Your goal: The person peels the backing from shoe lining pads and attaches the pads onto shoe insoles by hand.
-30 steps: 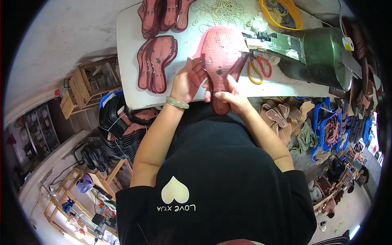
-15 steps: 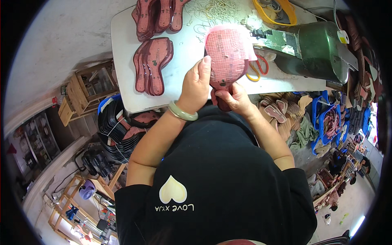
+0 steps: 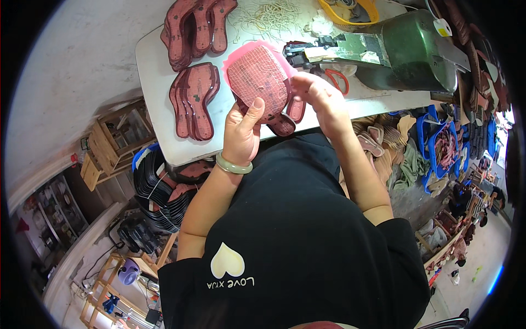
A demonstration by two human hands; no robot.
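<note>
In front of me, over the table's near edge, my left hand [image 3: 241, 131] grips several stacked sole-shaped pieces that look like insoles [image 3: 260, 77]. Its thumb presses on their pinkish, grid-patterned face. A bright pink rim [image 3: 285, 63] shows round the wide ends, and the narrow ends fan apart at the bottom. Just right of the stack is my right hand [image 3: 323, 101], its fingers extended and slightly blurred at the stack's edge; whether they touch it I cannot tell. More dark-red insoles lie in overlapping rows to the left, a near group [image 3: 194, 104] and a far group [image 3: 200, 27].
A green machine [image 3: 405, 52] stands on the white table [image 3: 156, 71] at right, with red-handled scissors [image 3: 338, 79] beside it. Pale cords [image 3: 268, 16] and a yellow basket [image 3: 350, 13] lie at the back. Black strapped pieces [image 3: 156, 189] fill a blue container at lower left.
The insole stack has shifted left and tilted in my left hand. My right hand has let go of the narrow end and moved up to the right side. Narrow ends now show fanned out.
</note>
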